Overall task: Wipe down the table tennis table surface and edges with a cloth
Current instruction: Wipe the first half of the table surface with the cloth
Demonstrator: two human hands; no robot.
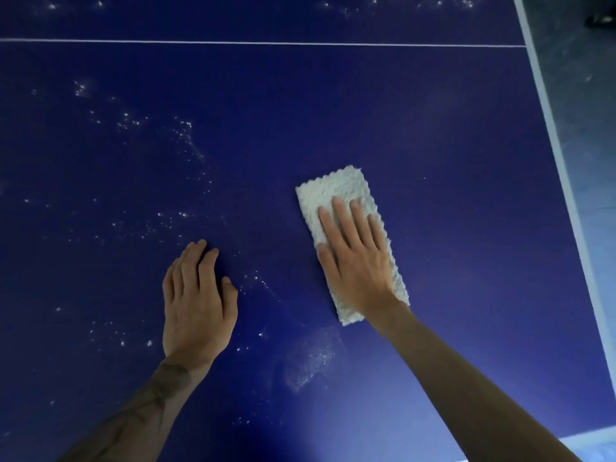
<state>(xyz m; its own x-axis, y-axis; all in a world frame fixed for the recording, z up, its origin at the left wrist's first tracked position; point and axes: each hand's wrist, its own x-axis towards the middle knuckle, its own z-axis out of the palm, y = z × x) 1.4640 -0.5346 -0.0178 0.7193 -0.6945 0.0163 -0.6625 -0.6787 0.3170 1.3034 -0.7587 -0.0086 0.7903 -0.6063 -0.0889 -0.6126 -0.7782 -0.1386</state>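
The dark blue table tennis table (450,128) fills the view. A folded white cloth (333,191) lies flat on it right of centre. My right hand (356,261) presses flat on the cloth with straight fingers, covering its near half. My left hand (196,301) rests on the bare table surface to the left, fingers slightly bent, holding nothing. White specks and dust (186,135) are scattered over the left and middle of the surface. A smeared dusty patch (313,358) sits just near of the cloth.
A thin white centre line (266,43) crosses the table at the far side. The white edge stripe (550,128) runs down the right side, with grey floor (586,95) beyond it. More specks lie past the line at the top.
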